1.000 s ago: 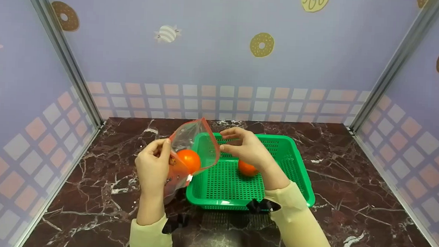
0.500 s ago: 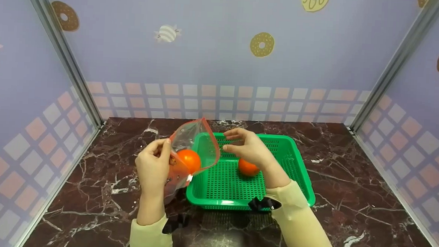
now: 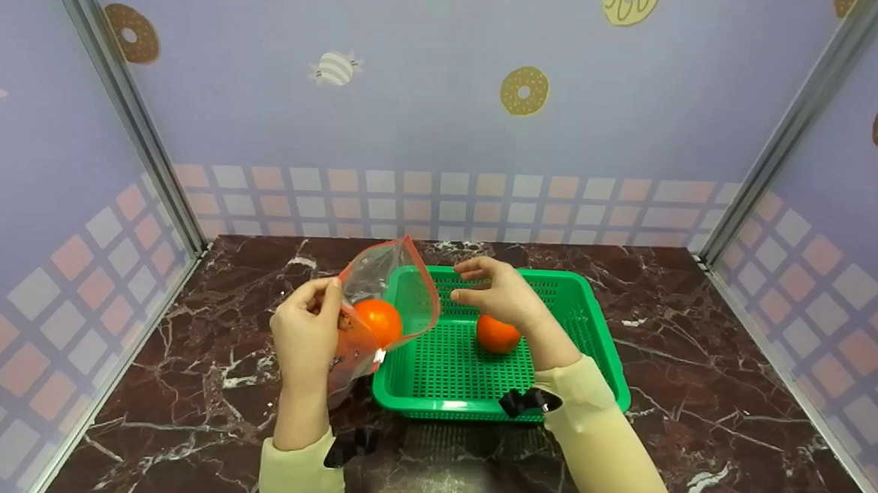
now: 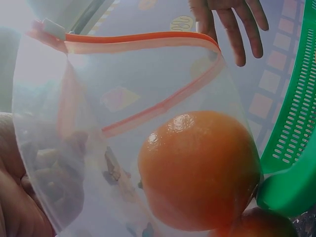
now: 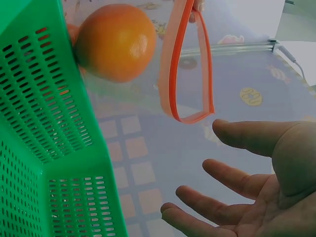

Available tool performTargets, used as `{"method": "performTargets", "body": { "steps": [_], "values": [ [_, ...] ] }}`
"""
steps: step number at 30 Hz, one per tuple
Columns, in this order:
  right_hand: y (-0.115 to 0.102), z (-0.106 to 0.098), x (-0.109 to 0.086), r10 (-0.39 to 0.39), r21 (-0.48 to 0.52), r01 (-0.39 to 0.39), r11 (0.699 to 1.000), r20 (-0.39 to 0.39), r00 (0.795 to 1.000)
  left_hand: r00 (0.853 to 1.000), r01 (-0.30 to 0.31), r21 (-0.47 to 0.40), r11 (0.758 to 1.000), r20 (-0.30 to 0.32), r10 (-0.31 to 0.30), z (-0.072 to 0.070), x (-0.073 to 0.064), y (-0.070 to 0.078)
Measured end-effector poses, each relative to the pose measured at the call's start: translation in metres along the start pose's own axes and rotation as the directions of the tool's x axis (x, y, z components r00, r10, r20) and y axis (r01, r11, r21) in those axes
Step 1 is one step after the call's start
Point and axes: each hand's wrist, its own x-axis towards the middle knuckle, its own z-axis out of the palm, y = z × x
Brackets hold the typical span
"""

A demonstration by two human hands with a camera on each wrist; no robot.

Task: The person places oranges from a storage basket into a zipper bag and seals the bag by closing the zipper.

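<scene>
My left hand [image 3: 305,337] pinches the rim of a clear zip bag [image 3: 420,290] with an orange-red edge and a white slider. The bag's mouth gapes toward the right. Inside it sits a smooth, round orange fruit [image 3: 379,320]; the left wrist view shows part of a second orange fruit [image 4: 261,224] below it. My right hand [image 3: 510,299] hovers above the green basket, fingers spread and slightly bent, holding nothing. In the right wrist view its thumb [image 5: 247,138] is close to the bag's rim but appears apart. Another orange fruit [image 3: 497,335] lies in the basket, partly under that hand.
The green plastic basket [image 3: 455,406] with slotted walls stands on a dark red marbled tabletop [image 3: 198,407], just right of the bag. Patterned lilac panels [image 3: 415,125] enclose the table at the back and both sides.
My right hand has drawn back a little to the right, off the bag's rim, uncovering more of the fruit in the basket. The left hand and bag stay put.
</scene>
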Motion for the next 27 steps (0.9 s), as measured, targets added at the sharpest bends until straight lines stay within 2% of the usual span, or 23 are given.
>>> {"method": "performTargets", "body": {
  "steps": [6, 16, 27],
  "values": [
    [0.005, -0.002, 0.004, 0.026, -0.028, -0.026, 0.999, -0.005, 1.0, 1.0, 0.007, -0.002, 1.0, 0.01, -0.007, -0.001, 0.0, 0.0],
    [0.018, -0.005, 0.014, 0.061, -0.093, -0.064, 0.994, -0.03, 0.998, 1.0, -0.018, -0.005, 1.0, 0.005, 0.018, 0.0, 0.001, -0.002],
    [0.03, -0.006, 0.021, 0.138, -0.171, -0.142, 0.975, -0.033, 0.99, 1.0, -0.02, -0.009, 1.0, 0.01, 0.02, 0.001, -0.001, -0.003]
  ]
}}
